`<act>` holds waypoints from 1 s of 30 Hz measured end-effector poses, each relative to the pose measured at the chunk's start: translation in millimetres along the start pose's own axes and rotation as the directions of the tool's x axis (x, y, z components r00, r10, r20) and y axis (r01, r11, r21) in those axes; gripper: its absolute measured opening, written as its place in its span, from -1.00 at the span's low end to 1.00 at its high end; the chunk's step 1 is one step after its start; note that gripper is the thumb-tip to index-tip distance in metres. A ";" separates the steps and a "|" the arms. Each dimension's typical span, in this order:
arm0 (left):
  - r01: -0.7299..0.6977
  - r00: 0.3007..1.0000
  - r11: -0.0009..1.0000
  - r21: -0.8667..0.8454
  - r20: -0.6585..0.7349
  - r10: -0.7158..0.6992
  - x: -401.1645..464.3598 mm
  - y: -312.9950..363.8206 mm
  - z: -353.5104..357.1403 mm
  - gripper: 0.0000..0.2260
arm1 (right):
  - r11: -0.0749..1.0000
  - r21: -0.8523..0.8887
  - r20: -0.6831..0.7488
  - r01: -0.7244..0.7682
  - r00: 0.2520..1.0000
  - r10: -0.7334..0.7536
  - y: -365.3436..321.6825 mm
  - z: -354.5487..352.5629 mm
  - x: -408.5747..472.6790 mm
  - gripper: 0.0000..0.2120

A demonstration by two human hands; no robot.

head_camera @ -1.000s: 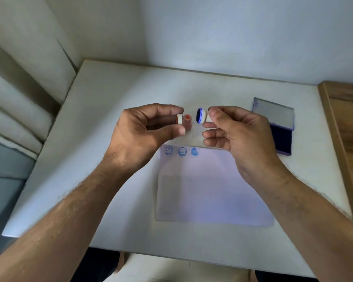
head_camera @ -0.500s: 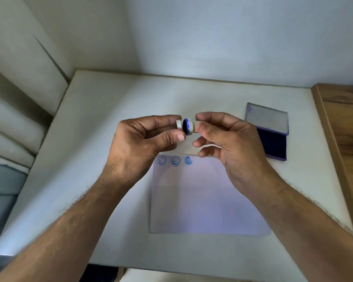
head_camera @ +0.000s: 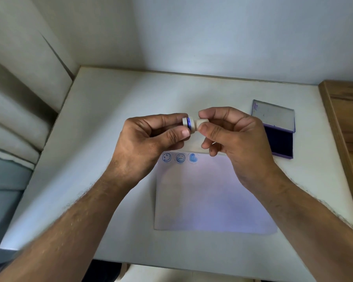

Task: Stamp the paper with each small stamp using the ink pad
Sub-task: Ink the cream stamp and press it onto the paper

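White tabletop [head_camera: 102, 139] in a pale-walled corner, seen from above, wooden ledge [head_camera: 346, 127] along the right edge. Nearest the viewer, two bare forearms reaching in from below. Between them, flat on the table, a white sheet of paper [head_camera: 210, 200] with three blue stamp marks [head_camera: 179, 158] in a row at its far left corner: two smiling faces and one filled shape.

Just above the far edge of the paper, both hands raised and nearly touching. Left hand [head_camera: 151, 139], fingers curled, pinching a small white cap [head_camera: 184, 121] between thumb and forefinger. Right hand [head_camera: 232, 135], fingers curled, pinching a small white stamp [head_camera: 200, 124] by its body. Stamp lying sideways, long axis running left to right, blue-inked face pointing left and meeting the cap.

Farther off to the right, an ink pad [head_camera: 277, 139] lying open, dark blue pad toward the viewer, clear lid hinged back.

Probable step: capping a stamp already used, three marks being on the sheet. Next move likely calls for setting this one down and taking up a fresh stamp; none visible elsewhere on the table.
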State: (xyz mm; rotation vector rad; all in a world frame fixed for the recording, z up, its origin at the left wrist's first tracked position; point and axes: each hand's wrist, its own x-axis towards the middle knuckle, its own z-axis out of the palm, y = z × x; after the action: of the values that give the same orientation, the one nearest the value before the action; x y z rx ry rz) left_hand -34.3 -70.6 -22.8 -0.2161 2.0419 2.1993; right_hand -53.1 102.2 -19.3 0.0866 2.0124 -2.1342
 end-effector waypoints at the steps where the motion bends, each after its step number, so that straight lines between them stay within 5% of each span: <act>1: 0.002 1.000 1.000 -0.007 0.002 -0.002 0.2 0.7 -0.7 -0.68 | 0.999 -0.042 0.005 0.034 0.999 -0.034 -0.2 -0.7 0.2 -0.81; 7: 0.020 0.999 0.999 -0.044 0.035 -0.018 1.4 2.0 -4.6 -0.74 | 0.955 -0.206 0.031 0.215 0.977 -0.213 -0.7 -4.6 -0.1 -0.79; 13: 0.029 0.998 0.999 -0.015 0.063 -0.028 1.0 -1.1 -6.7 -0.72 | 0.785 -0.449 0.096 0.427 0.897 -0.432 -3.8 -9.8 -2.5 -0.74; 23: -0.043 0.999 0.999 0.016 0.014 0.043 4.2 4.7 -4.8 -0.71 | 0.989 -0.127 0.022 0.075 0.997 -0.072 -9.5 -5.7 1.9 -0.86; 30: -0.202 0.979 0.975 0.093 -0.002 0.203 7.0 14.0 -3.7 -0.73 | 0.977 0.098 0.067 -0.191 0.980 0.185 -16.8 -1.4 6.0 -0.92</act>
State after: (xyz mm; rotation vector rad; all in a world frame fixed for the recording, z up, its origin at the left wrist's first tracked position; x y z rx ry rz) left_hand -43.9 -75.3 -10.8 -0.0112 2.2564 2.2114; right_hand -62.2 103.8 -4.0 0.2194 1.7834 -2.0961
